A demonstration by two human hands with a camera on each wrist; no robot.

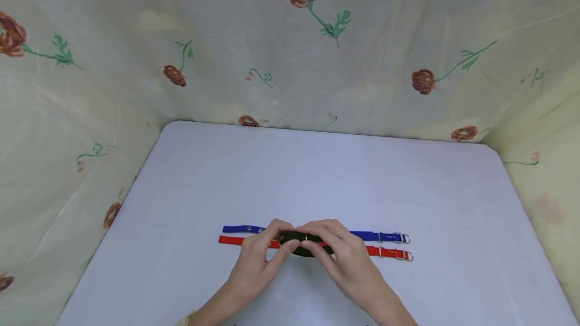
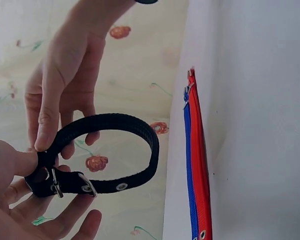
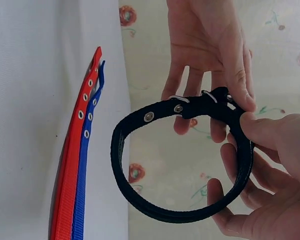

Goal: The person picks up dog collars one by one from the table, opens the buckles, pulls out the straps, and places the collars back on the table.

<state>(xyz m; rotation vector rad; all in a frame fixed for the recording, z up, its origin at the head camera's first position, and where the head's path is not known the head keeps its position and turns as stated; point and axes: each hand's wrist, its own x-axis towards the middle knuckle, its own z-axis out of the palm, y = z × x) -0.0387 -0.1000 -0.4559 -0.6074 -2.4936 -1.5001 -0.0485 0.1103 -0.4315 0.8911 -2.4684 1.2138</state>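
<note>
A black collar (image 2: 152, 150) is held up in both hands, bent into a closed ring, with metal eyelets along its strap. In the left wrist view its metal buckle (image 2: 56, 183) sits beside a metal ring (image 2: 88, 184). My left hand (image 1: 256, 260) pinches the collar near the buckle, thumb against the band and fingers behind it. My right hand (image 1: 351, 258) pinches the band right beside that spot, and the two thumbs nearly meet. Below the hands, a blue collar (image 1: 364, 236) and a red collar (image 1: 373, 251) lie stretched out side by side, their middles partly hidden in the head view.
The white table (image 1: 317, 175) has rounded far corners. Flower-patterned cloth (image 1: 362, 64) hangs behind it and along both sides. Both lying collars have metal buckle ends at the right and eyelets toward the left.
</note>
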